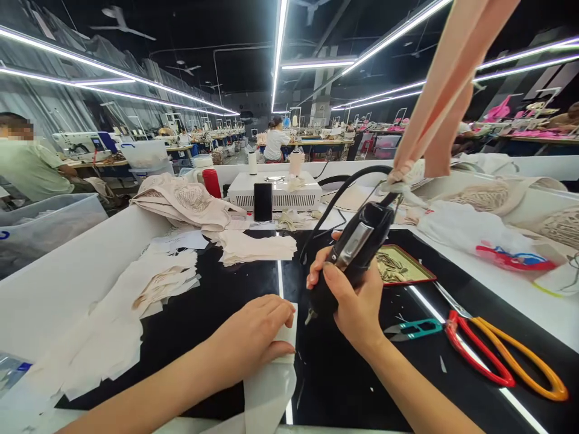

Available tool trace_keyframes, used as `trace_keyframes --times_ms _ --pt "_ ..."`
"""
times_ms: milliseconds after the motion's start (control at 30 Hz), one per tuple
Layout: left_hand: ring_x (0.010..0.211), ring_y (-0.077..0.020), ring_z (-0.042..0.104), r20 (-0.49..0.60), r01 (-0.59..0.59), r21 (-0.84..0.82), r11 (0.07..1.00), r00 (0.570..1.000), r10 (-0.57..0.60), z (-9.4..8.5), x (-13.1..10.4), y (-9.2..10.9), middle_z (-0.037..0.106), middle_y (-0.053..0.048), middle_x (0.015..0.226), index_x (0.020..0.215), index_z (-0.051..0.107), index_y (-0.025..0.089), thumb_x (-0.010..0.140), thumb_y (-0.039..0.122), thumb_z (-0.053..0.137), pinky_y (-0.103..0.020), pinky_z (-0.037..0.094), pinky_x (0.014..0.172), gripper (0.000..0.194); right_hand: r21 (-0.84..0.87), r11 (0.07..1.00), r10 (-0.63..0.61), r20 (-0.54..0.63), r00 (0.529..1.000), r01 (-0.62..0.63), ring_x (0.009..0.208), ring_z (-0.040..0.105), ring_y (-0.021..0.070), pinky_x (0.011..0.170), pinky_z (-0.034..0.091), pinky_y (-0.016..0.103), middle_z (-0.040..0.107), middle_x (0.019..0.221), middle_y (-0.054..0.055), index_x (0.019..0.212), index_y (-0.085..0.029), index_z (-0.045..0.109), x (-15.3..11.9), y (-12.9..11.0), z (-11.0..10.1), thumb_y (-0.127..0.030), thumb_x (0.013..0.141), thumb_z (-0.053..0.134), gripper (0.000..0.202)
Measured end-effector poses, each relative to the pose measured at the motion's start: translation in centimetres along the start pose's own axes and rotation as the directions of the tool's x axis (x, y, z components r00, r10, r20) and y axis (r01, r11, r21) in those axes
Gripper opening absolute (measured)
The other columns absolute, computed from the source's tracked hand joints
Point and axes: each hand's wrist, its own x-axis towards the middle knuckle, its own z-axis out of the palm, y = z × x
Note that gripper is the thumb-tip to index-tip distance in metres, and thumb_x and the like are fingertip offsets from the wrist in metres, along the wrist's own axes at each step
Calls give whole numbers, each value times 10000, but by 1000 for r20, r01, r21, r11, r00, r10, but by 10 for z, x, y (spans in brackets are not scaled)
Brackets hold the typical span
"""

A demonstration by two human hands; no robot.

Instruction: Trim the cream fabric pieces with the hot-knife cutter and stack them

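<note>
loosely curled left fingers (277, 308) press white fabric (272, 395) at the desk's (335, 392) near edge while right fingers (320, 266) grasp a black tool (371, 230) whose looping cable (374, 169) could snag, jerking it astray.

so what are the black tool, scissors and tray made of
Black tool: likely plastic, smooth and glossy, with a shiny, probably metal plate.
Scissors: bright, likely steel blades; smooth coloured handles, perhaps plastic.
Tray: red rim, glossy, possibly painted metal or plastic.

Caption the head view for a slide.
Left hand rests on pale material; right hand holds a black handheld tool.
</note>
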Motion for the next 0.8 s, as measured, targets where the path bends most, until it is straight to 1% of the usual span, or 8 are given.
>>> trace_keyframes --times_ms 67,133,267,333,467,600,700,800 --pt "1296 -275 627 -14 -74 -102 992 997 73 6 8 -13 683 -85 1311 1119 602 198 885 253 916 -425 504 1147 395 2 1000 8 -2 1000 -8 566 642 126 542 587 282 693 805 -57 1054 -267 600 0 0 3 -287 864 806 281" --pt "1351 -296 602 19 -98 -141 985 995 102 12 12 -24 679 -91 1355 1163 602 212 861 307 939 -493 451 1213 462 13 1000 9 1 1000 -9 560 638 119 539 584 273 690 800 -60 1009 -264 592 -1 0 5 -275 857 801 258" --pt "1507 -340 494 110 -48 -129 991 992 62 15 11 -34 647 -83 1480 1182 608 236 857 357 942 -675 239 1315 482 39 999 19 15 1000 -19 558 631 111 535 569 262 684 808 -62 996 -263 586 -2 0 9 -266 857 794 250" --pt "1551 -350 446 141 -10 -111 994 990 25 13 8 -36 644 -73 1500 1152 612 237 860 371 939 -715 193 1315 458 42 998 37 14 999 -38 565 632 113 533 564 263 682 811 -62 979 -263 581 -3 2 12 -275 854 798 250" --pt "1556 -356 442 160 18 -65 998 987 -7 11 4 -36 662 -72 1466 1101 617 227 868 374 931 -744 166 1305 418 42 997 61 21 998 -62 568 628 113 539 560 266 672 801 -65 974 -265 575 -4 5 19 -295 840 800 263" --pt "1536 -351 468 164 18 -40 999 986 -12 9 2 -36 700 -73 1373 1060 615 219 878 383 921 -731 173 1308 392 39 996 77 35 996 -79 576 624 112 555 564 269 665 791 -60 953 -262 567 -4 5 23 -311 832 808 273" --pt "1535 -350 463 182 23 -30 999 983 -17 8 1 -36 706 -59 1338 1040 607 223 890 404 908 -736 175 1304 382 11 997 81 16 997 -81 579 623 119 560 567 280 665 790 -53 939 -262 563 -5 4 24 -332 826 811 281" --pt "1515 -351 480 194 26 -22 999 981 -21 6 1 -35 700 -54 1331 1028 601 226 893 412 904 -746 180 1297 381 -2 997 79 15 997 -79 577 620 118 569 571 284 663 785 -53 935 -263 558 -6 4 24 -311 833 795 262"
